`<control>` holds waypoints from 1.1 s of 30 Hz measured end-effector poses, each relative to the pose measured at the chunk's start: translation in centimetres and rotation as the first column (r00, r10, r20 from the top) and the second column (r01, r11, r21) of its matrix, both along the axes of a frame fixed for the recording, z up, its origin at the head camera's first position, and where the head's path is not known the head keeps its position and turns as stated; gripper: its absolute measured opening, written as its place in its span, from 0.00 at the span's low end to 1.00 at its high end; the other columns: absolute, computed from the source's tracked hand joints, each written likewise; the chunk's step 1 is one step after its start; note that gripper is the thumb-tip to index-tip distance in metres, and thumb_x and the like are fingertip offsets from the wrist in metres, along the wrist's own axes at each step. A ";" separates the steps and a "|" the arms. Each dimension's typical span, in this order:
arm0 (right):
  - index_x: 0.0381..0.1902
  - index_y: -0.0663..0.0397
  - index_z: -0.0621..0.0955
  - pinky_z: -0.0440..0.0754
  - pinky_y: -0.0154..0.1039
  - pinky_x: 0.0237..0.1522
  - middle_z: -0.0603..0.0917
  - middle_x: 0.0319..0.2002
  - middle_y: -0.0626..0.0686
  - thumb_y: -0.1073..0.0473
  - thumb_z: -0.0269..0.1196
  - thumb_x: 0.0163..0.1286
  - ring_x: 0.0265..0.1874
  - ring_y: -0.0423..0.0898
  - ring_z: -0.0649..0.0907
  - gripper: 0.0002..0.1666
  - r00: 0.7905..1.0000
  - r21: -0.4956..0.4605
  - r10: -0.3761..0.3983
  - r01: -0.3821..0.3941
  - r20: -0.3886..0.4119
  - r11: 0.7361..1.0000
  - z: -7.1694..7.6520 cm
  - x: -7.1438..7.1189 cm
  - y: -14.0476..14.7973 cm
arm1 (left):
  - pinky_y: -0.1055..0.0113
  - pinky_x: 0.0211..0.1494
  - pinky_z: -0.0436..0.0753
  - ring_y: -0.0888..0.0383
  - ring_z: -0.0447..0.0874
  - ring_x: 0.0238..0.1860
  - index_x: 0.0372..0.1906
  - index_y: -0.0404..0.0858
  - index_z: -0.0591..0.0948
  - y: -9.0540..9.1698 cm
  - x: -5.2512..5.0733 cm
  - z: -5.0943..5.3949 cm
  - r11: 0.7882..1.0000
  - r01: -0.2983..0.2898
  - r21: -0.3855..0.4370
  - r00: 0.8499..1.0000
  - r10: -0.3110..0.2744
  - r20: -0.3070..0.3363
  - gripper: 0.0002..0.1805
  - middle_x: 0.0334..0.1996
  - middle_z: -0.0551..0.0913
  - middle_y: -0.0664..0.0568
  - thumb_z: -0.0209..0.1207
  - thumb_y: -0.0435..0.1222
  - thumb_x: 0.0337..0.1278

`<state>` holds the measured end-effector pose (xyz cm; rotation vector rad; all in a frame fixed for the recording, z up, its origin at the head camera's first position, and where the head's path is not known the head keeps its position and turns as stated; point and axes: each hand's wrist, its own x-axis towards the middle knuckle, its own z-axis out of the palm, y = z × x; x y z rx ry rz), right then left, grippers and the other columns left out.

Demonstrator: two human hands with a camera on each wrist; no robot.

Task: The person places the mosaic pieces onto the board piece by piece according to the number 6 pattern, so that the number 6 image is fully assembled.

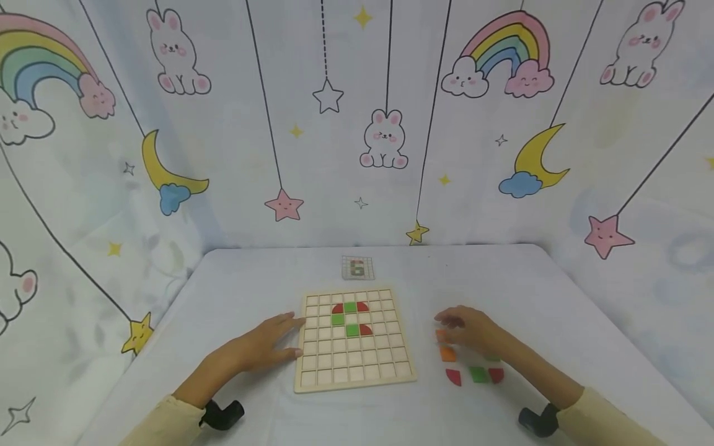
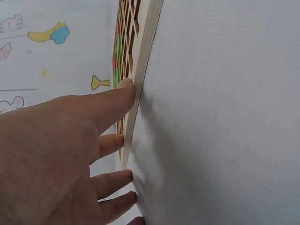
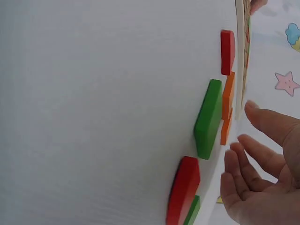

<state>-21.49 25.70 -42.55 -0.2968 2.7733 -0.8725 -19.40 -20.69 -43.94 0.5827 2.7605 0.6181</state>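
Board (image 1: 354,345) sits on the counter (image 1: 256,279), grid side up, with set tiles (image 1: 350,306) in its upper cells: red quarter-rounds, green squares. Card (image 1: 357,268) with a coloured figure lies behind, apart from it. Loose tiles (image 1: 478,374) on the counter to the right: orange, red, green.

Left hand (image 1: 262,344): grasping nothing, fingers spread, tips against or just beside the board's left edge. Right hand (image 1: 471,328): released, fingers loosely bent over the loose tiles; no tile seen in it, and the right wrist view shows fingertips apart from them.

Step in hand, as I judge it: picking out a loose tile. Best lifted by its sides, thumb opposite forefinger; flat faces give little hold from above. Orange pair (image 1: 448,354) lies close together, so a slack pinch could drag both. Reds would want turning to suit the cell before lowering. Left hand should serve as a light stop; a hard push might skew the board.

Edges: cell walls stand raised, so a tile ought to come in lifted, not slid. Bare strip between board and loose tiles makes a clean lane; front of board bare too. Tightest spot: beside the right forearm (image 1: 541,365), green tile (image 1: 493,358) part hidden, easily brushed.
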 end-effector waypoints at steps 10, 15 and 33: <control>0.58 0.51 0.85 0.83 0.57 0.64 0.86 0.56 0.49 0.56 0.75 0.67 0.58 0.52 0.83 0.22 1.000 -0.006 0.024 -0.024 -0.001 1.000 -0.9 0.4 1.3 | 0.33 0.80 0.62 0.31 0.58 0.80 0.80 0.40 0.67 0.0 0.0 -0.1 1.000 0.006 0.006 1.000 -0.006 -0.005 0.41 0.80 0.61 0.31 0.63 0.55 0.72; 0.54 0.49 0.86 0.84 0.57 0.64 0.86 0.53 0.48 0.59 0.74 0.67 0.56 0.51 0.83 0.18 0.999 0.005 0.031 -0.030 -0.025 1.000 -1.3 0.3 1.4 | 0.33 0.80 0.62 0.31 0.58 0.80 0.80 0.40 0.67 0.0 0.0 -0.2 1.000 0.004 0.007 1.000 -0.004 -0.002 0.41 0.80 0.61 0.30 0.64 0.54 0.72; 0.53 0.51 0.85 0.87 0.53 0.59 0.87 0.49 0.47 0.60 0.71 0.71 0.51 0.47 0.83 0.14 0.996 0.015 0.075 -0.075 -0.051 0.997 -0.7 -0.4 0.5 | 0.33 0.79 0.62 0.31 0.58 0.80 0.80 0.40 0.67 0.2 0.1 0.1 1.000 -0.006 0.004 1.000 0.006 0.014 0.40 0.80 0.60 0.31 0.64 0.53 0.72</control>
